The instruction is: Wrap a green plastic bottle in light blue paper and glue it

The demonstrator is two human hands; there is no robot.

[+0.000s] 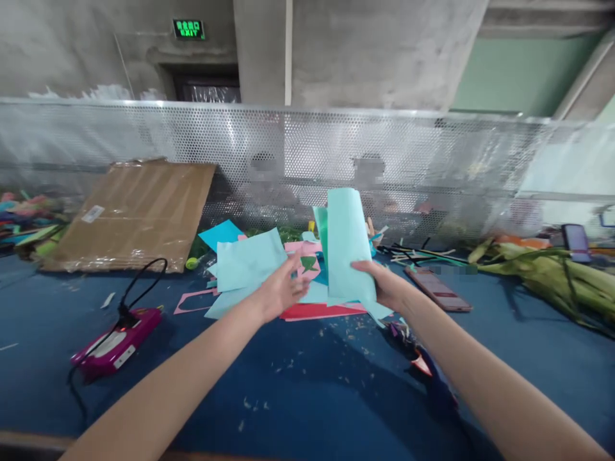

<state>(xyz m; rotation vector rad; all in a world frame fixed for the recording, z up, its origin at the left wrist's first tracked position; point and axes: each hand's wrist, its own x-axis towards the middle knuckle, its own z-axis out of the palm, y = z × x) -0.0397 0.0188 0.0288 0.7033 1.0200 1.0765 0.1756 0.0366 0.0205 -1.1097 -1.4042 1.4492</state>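
My right hand [384,285] grips a light teal sheet of paper [346,246] and holds it upright above a pile of coloured paper [307,307] on the blue table [307,390]. My left hand [281,288] reaches over the pile, fingers partly curled, touching a pale blue sheet [247,259] that lies on it. Pink, red and green scraps lie between the two hands.
A magenta glue gun [118,339] with a black cord lies at the left. A flattened cardboard sheet [134,214] leans on a perforated metal screen [432,160]. A phone [437,288] and green stalks [552,275] lie at the right. Paper crumbs dot the table.
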